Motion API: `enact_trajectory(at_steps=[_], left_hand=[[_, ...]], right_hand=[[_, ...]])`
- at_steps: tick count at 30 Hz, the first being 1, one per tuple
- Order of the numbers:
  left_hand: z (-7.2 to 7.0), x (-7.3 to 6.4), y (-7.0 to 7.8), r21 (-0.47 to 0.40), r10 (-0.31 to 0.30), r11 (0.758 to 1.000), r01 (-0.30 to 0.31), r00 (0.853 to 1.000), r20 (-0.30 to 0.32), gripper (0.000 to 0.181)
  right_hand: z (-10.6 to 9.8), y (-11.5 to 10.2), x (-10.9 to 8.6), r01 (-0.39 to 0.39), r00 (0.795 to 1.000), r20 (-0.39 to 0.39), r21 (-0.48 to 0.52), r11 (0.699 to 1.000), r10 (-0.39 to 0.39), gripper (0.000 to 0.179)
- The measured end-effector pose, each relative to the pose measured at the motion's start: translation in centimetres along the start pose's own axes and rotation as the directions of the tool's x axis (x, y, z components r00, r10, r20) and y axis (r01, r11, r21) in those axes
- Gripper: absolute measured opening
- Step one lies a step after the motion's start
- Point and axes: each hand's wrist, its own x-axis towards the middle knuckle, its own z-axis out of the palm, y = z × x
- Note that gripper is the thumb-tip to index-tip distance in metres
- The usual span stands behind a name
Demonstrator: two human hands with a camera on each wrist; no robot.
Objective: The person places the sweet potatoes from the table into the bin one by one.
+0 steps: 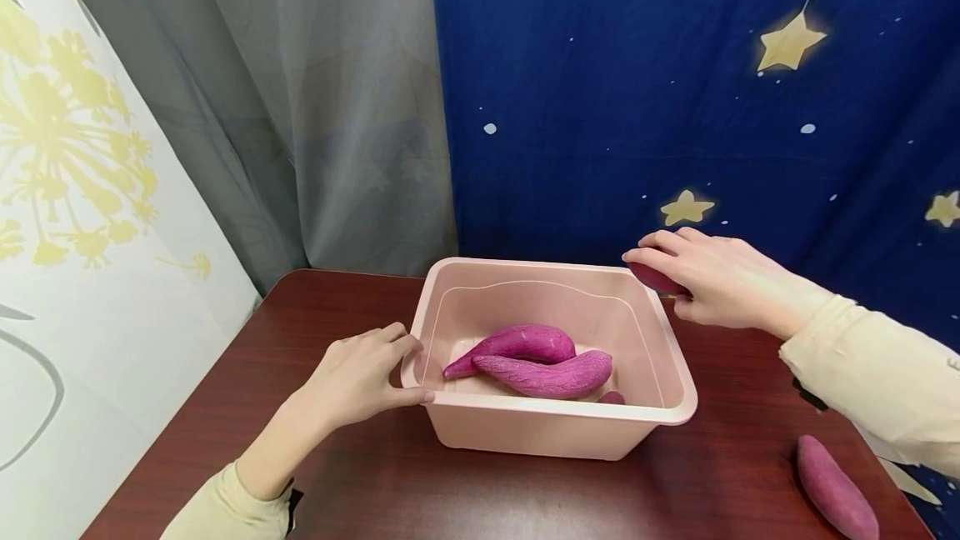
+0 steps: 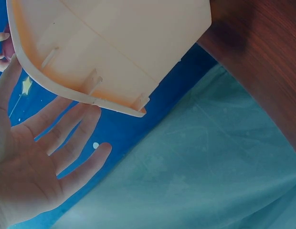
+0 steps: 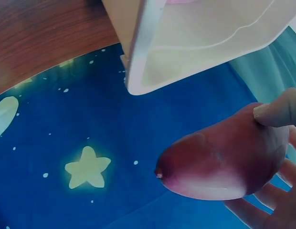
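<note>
A pink plastic bin [image 1: 547, 432] stands on the table with two long, curved purple sweet potatoes [image 1: 555, 375] inside. The end of a smaller one [image 1: 612, 397] peeks out behind its front wall. My left hand [image 1: 360, 377] rests on the bin's left front corner, its spread, fairly straight fingers touching the rim [image 2: 67, 93]. Above the right back corner, my right hand [image 1: 708, 277] grips a reddish-purple sweet potato [image 3: 219, 157] between thumb and fingers. The held sweet potato is clear of the rim.
Another sweet potato [image 1: 836, 486] lies near the right edge of the dark red wooden table [image 1: 345, 473]. Behind the table hang a grey curtain [image 1: 367, 107] and a blue star-patterned curtain [image 1: 600, 107]. A white patterned panel [image 1: 90, 273] stands at the left.
</note>
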Motion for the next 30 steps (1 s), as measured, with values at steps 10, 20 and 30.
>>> enact_trajectory(at_steps=[10, 20, 30], left_hand=[[0.1, -0.1, 0.1, -0.004, -0.002, 1.0, 0.002, 1.0, -0.001, 0.04], [0.1, 0.0, 0.0, -0.003, 0.005, 1.0, -0.005, 1.0, -0.007, 0.039], [0.1, 0.0, -0.1, -0.008, 0.005, 1.0, -0.005, 1.0, -0.005, 0.039]], right_hand=[[0.2, -0.7, 1.6, 0.042, 0.999, 0.009, 0.026, 0.999, -0.042, 0.056], [0.2, -1.3, 3.4, 0.077, 0.996, 0.044, 0.066, 0.995, -0.08, 0.055], [0.8, -2.5, 5.3, 0.109, 0.99, 0.074, 0.098, 0.989, -0.117, 0.056]])
